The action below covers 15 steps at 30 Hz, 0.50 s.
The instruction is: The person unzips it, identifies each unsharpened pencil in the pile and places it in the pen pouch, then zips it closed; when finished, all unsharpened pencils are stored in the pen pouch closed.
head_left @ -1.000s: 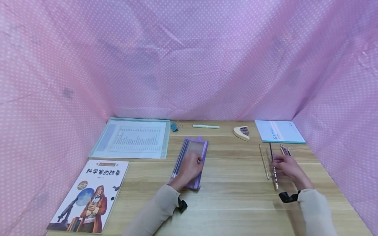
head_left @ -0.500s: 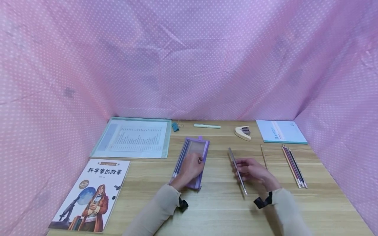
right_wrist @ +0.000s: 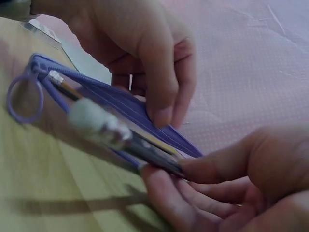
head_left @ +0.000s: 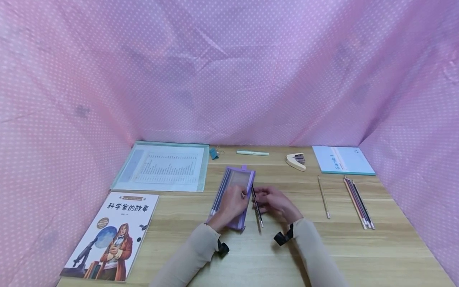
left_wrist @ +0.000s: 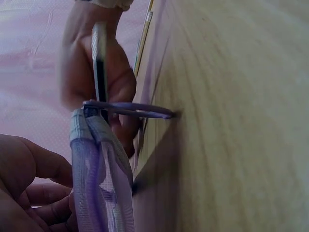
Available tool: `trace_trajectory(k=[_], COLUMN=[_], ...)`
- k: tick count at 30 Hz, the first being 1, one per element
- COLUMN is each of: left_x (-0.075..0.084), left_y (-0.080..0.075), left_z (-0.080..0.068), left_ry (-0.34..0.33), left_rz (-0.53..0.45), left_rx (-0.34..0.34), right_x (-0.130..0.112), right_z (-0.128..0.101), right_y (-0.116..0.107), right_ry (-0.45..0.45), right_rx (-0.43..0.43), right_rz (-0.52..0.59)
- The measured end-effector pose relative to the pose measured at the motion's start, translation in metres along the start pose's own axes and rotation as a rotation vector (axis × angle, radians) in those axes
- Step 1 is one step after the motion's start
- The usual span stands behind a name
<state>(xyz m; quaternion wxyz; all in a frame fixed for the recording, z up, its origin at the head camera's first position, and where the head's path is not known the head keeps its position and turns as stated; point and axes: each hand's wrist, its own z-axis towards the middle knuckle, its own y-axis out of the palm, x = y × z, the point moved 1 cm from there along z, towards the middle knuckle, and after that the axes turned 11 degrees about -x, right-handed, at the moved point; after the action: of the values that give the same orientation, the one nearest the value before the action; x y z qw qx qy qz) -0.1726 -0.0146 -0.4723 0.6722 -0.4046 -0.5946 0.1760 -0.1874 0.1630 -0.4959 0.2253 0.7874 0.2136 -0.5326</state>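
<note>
A purple mesh pencil case (head_left: 243, 180) lies on the wooden table, with several dark pencils (head_left: 222, 187) visible inside along its left side. My left hand (head_left: 231, 201) pinches the case's zipped edge, and the right wrist view shows the mouth (right_wrist: 120, 96) parted there. Beside that opening my right hand (head_left: 275, 203) grips a dark pencil (head_left: 259, 215) between thumb and fingers, its white eraser end (right_wrist: 94, 121) towards my body. Whether the pencil's far tip is inside the case is hidden. A zip-pull ring (left_wrist: 135, 110) hangs at the case's near corner.
Right of my hands lie a plain wooden pencil (head_left: 324, 197) and a row of pencils (head_left: 358, 203). Behind are a pale pen (head_left: 252, 153), a cream clamp-shaped tool (head_left: 295, 162), a binder clip (head_left: 214, 154) and a blue notebook (head_left: 344, 161). A folder (head_left: 168, 169) and picture book (head_left: 111, 239) lie left.
My right hand has carried the pencil leftward from the pencils at the right to the pencil case's right edge. My left hand has stayed on the case.
</note>
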Motion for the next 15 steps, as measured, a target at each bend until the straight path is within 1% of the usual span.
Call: trace_trajectory(k=[5, 8, 12, 15], left_x=[0.002, 0.003, 0.003, 0.003], left_y=[0.000, -0.001, -0.001, -0.001], left_z=[0.001, 0.001, 0.000, 0.000], left_ry=[-0.013, -0.018, -0.029, -0.042], left_rz=[0.008, 0.027, 0.031, 0.014], left_rx=[-0.009, -0.002, -0.003, -0.026], right_x=[-0.001, -0.001, 0.000, 0.000], right_z=[0.014, 0.018, 0.023, 0.024], right_y=[0.010, 0.018, 0.026, 0.030], right_ry=[-0.032, -0.053, -0.084, -0.089], right_rx=[0.201, 0.295, 0.367, 0.399], right_rz=[0.031, 0.023, 0.011, -0.007])
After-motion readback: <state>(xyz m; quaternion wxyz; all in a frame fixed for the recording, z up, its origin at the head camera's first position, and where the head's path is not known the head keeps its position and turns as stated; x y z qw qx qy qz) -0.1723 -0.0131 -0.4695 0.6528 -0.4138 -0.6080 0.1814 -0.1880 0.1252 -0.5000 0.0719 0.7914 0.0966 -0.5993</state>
